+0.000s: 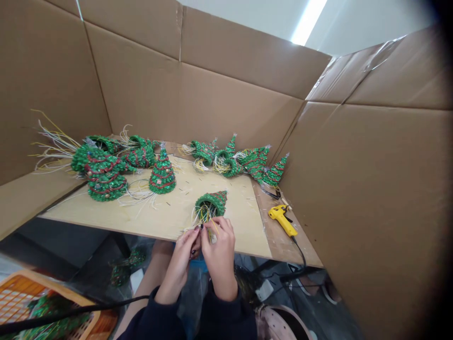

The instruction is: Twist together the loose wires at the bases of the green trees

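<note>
A small green tinsel Christmas tree [220, 201] with red garland lies on its side near the table's front edge, its hollow base facing me. White and yellow wires [204, 213] come out of that base. My left hand [186, 245] and my right hand [220, 240] meet just in front of it, both closed. Their fingertips pinch at the wire ends, where a small dark piece shows between them; its kind is too small to make out. A yellow wire passes over my right fingers.
More tinsel trees [163, 174] stand or lie at the left and along the back, several trailing wires. At the right lie a yellow glue gun [283, 219] with a cord and black pliers-like tool [272, 192]. Cardboard walls [240, 94] enclose the table [141, 219]. An orange basket [102, 326] sits lower left.
</note>
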A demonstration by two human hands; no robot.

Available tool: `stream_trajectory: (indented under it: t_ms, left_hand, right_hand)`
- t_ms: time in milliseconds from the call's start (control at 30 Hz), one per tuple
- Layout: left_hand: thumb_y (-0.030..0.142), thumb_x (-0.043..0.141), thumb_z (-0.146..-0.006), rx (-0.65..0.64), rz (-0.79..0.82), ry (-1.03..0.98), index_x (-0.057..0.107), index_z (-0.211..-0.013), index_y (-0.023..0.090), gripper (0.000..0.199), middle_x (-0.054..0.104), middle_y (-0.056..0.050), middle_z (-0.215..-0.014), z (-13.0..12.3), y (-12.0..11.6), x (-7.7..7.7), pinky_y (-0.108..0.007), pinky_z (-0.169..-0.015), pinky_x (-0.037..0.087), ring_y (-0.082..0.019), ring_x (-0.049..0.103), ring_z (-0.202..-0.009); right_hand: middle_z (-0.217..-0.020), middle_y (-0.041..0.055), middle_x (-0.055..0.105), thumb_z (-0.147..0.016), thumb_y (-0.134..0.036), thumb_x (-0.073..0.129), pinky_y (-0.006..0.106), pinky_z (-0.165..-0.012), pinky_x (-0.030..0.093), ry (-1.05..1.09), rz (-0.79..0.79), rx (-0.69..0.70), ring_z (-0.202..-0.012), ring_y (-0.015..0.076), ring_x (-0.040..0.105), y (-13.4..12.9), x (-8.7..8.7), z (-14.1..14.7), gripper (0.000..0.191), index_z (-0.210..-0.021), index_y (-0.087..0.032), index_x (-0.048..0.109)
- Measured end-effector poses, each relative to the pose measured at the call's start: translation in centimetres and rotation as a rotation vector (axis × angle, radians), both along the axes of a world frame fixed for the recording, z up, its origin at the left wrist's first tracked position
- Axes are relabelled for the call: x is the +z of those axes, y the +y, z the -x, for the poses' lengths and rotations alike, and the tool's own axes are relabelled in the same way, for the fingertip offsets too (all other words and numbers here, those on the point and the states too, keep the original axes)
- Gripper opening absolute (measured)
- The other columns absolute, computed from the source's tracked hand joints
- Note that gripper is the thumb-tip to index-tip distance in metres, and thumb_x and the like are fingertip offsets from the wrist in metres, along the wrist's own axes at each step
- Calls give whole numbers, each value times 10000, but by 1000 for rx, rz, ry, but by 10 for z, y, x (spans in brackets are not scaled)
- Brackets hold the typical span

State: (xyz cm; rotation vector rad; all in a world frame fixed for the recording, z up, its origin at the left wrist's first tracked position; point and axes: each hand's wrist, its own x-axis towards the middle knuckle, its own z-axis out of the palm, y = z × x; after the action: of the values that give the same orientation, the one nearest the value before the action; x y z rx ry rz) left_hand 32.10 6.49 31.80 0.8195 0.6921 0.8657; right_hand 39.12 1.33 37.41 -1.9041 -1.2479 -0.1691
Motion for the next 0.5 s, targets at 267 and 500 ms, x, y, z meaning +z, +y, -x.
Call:
stream_trajectory:
  t_ms: [267,500]
  left_hand:
    - [362,820,-528,26,147,-118,657,-765,137,365,523,61,-515,-6,-5,10,-161,-388,275,-37,385,-398]
    - [275,818,-530,17,190,-169,632,-767,120,338,615,28,-620,-8,-3,-2,-137,-448,343,-40,496,-478]
  right_hand:
    - [-950,66,553,-834,-78,510,365,-827,417,-120,98,27,-940,214,467,-16,-4,5,170,-817,-194,633]
    - [-960,82,550,-808,-40,487,391,-851,428,-156,178,55,-955,226,468,-23,-5,6,203,-799,-186,628]
